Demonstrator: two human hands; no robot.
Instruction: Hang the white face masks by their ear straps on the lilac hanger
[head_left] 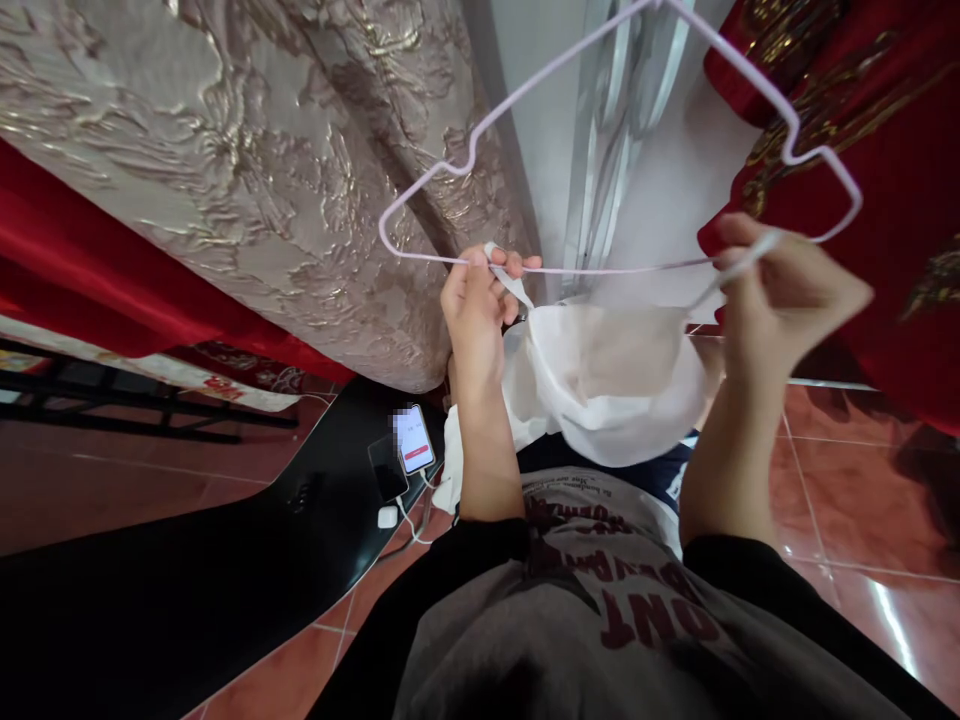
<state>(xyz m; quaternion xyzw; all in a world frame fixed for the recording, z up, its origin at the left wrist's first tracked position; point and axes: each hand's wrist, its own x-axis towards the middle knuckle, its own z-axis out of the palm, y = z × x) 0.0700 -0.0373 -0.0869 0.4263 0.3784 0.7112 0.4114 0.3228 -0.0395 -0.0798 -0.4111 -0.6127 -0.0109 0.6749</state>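
Observation:
A pale pink clothes hanger hangs in front of me, its lower bar running level between my hands. My left hand is closed at the left part of that bar, with a white strap between its fingers. At the right, my right hand pinches the other white strap near the bar; it is slightly blurred. Both straps lead down to a white strapped garment, whose top edge gapes between my forearms just below the bar. The garment's lower part lies over my lap, partly out of sight.
On the left, a shiny black bench carries a lit phone, a dark phone, a white charger and cables. Textured beige fabric hangs at the left, red gold-patterned cloth at the right. Red tiles cover the floor.

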